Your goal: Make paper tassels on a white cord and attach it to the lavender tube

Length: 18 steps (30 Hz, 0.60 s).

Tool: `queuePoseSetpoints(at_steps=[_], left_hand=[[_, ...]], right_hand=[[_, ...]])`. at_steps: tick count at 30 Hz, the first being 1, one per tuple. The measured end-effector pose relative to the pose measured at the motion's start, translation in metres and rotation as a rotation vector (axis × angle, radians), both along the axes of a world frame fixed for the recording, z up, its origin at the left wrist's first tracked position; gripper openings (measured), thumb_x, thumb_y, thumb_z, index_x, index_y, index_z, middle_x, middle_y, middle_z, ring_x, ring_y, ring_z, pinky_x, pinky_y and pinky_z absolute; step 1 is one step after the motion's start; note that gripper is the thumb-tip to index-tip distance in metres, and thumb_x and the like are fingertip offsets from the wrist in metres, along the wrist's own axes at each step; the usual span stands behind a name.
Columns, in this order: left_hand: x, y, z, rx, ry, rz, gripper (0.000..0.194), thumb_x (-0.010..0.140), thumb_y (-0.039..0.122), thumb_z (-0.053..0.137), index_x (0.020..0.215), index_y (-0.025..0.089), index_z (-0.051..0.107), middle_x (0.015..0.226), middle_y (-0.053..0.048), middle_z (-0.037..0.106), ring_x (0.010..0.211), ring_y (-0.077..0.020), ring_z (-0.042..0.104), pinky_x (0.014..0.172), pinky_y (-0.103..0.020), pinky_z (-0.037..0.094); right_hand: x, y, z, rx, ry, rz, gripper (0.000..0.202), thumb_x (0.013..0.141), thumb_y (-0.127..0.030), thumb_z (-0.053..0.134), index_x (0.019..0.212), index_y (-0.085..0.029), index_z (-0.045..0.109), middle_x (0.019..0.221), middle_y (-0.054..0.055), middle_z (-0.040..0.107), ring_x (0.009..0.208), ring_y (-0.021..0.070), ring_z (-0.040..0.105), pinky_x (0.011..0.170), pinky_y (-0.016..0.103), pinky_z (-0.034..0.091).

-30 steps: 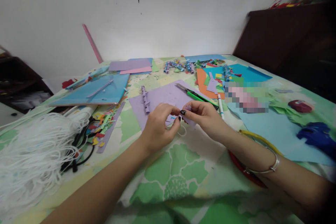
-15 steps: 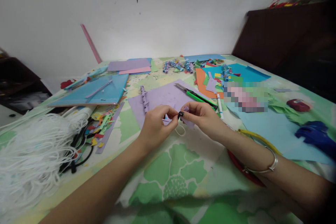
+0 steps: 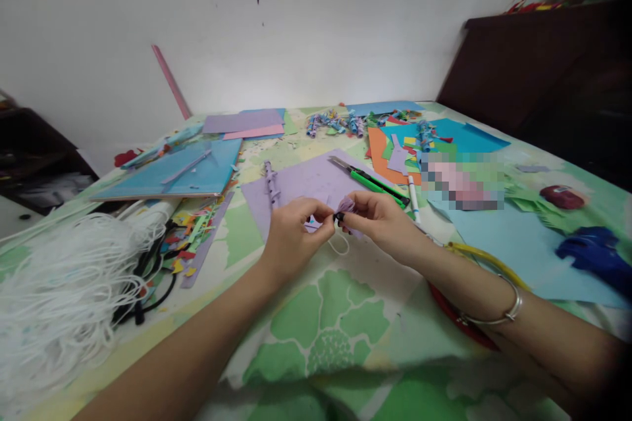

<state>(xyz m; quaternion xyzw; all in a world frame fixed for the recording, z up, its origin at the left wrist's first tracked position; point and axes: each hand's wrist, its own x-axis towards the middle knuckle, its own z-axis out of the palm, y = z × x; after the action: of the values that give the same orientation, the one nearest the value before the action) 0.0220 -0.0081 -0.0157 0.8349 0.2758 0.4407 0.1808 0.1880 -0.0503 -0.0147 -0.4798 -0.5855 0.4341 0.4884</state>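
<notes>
My left hand [image 3: 301, 230] is closed in a pinch, its thumb and forefinger meeting the right fingertips. From between the hands a thin white cord [image 3: 340, 252] hangs in a small loop, one end running up to my left fingertips. My right hand [image 3: 382, 220] pinches a small crumpled piece of purple paper [image 3: 347, 204]; its dark nails partly cover the spot where the hands touch. Below lies a purple sheet [image 3: 306, 174] with a rolled purple paper tube [image 3: 270, 183] on it. A green box cutter [image 3: 370, 183] rests at the sheet's right side, beside a white marker [image 3: 413, 200].
At left are a heap of white cord [image 3: 74, 296], colored paper scraps [image 3: 190, 243] and a blue folder [image 3: 187, 168]. Finished-looking paper curls [image 3: 336, 123] lie at the back. On the right are scissors with a yellow handle [image 3: 486, 262], light blue paper [image 3: 498, 250] and a dark blue item [image 3: 595, 253].
My right fingers have shifted slightly, and the purple paper now shows more above them. The left hand stays almost in place.
</notes>
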Motion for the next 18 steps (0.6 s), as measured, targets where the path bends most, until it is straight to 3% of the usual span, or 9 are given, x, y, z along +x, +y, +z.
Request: queuePoseSetpoints(at_steps=[6,9,14,18], left_hand=[[0.001,0.0007,-0.0047,0.096,-0.005,0.025,0.009,0.074,0.009,0.06,0.071,0.015,0.066,0.067,-0.002,0.066,0.063,-0.0132,0.056,0.063,-0.026,0.042],[0.0001,0.0013,-0.0024,0.016,-0.03,0.02,0.01,0.074,0.01,0.06,0.071,0.016,0.067,0.067,-0.001,0.067,0.063,-0.0131,0.056,0.064,-0.026,0.043],[0.0,0.0049,0.001,-0.458,-0.193,-0.078,0.005,0.073,0.016,0.066,0.071,0.016,0.07,0.067,-0.001,0.069,0.062,-0.0126,0.058,0.062,-0.025,0.044],[0.0016,0.0074,-0.0002,-0.841,-0.427,-0.273,0.005,0.07,0.02,0.073,0.073,0.016,0.072,0.068,-0.001,0.07,0.065,-0.0119,0.062,0.067,-0.023,0.048]], right_hand=[[-0.0003,0.0001,-0.0009,0.022,0.032,0.014,0.006,0.073,-0.022,0.062,0.071,-0.017,0.059,0.068,-0.001,0.058,0.066,0.0123,0.051,0.062,0.028,0.038],[0.0004,0.0,-0.0025,-0.01,0.158,-0.035,0.009,0.073,-0.027,0.064,0.072,-0.018,0.063,0.071,-0.001,0.06,0.068,0.0129,0.052,0.064,0.028,0.039],[0.002,0.0002,-0.0021,-0.066,0.398,-0.172,0.015,0.07,-0.031,0.06,0.066,-0.018,0.065,0.069,0.001,0.06,0.068,0.0152,0.054,0.064,0.029,0.042],[0.0025,-0.0009,0.0025,-0.087,0.495,-0.101,0.01,0.063,-0.021,0.063,0.071,-0.018,0.069,0.071,0.001,0.066,0.068,0.0147,0.058,0.066,0.028,0.045]])
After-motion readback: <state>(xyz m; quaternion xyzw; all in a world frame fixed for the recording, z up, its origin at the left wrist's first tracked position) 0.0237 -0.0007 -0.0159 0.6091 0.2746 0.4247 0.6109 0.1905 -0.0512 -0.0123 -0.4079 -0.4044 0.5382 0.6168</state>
